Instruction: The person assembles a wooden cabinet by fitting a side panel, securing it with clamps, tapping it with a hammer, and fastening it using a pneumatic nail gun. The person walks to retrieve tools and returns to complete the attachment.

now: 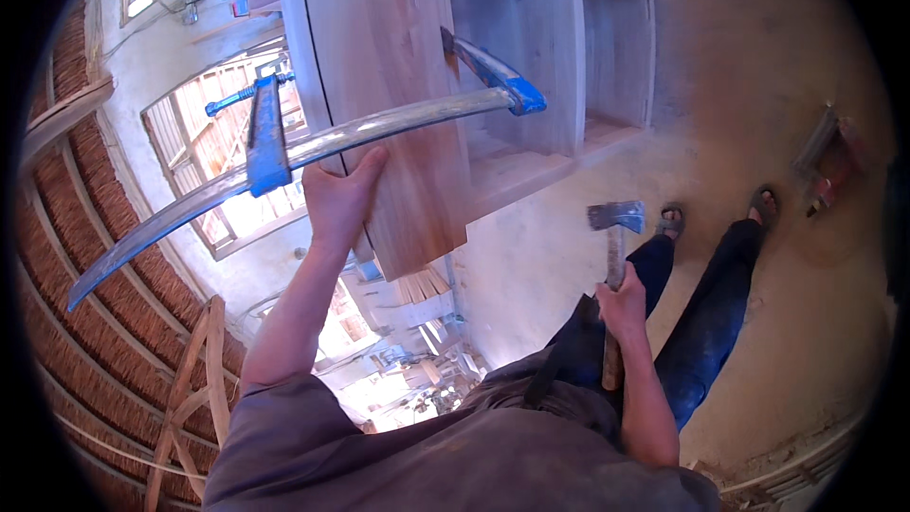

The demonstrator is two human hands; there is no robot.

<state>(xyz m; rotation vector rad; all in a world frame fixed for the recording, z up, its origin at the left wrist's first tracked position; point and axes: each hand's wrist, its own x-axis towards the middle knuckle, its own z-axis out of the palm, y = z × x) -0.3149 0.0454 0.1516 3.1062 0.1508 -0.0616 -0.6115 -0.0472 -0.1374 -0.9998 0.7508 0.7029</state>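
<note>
In front of me is a pale wooden cabinet (526,175) with open compartments and a wide wooden panel (408,185) on its left side. A bar clamp (408,118) with a long metal bar and blue jaws spans this panel. One jaw reaches into a compartment; the screw jaw is on the left. My left hand (346,199) grips the panel's edge just below the bar, thumb on its face, other fingers mostly hidden. My right hand (623,303) is closed around the wooden handle of a hatchet (616,218), held head up and away from the cabinet.
On the floor at the right lies a red and grey tool (834,166) of a kind I cannot make out. My sandalled feet (671,220) stand near the cabinet. Behind the panel are windows (223,142), a cluttered bench (417,370) and wooden roof supports (194,389).
</note>
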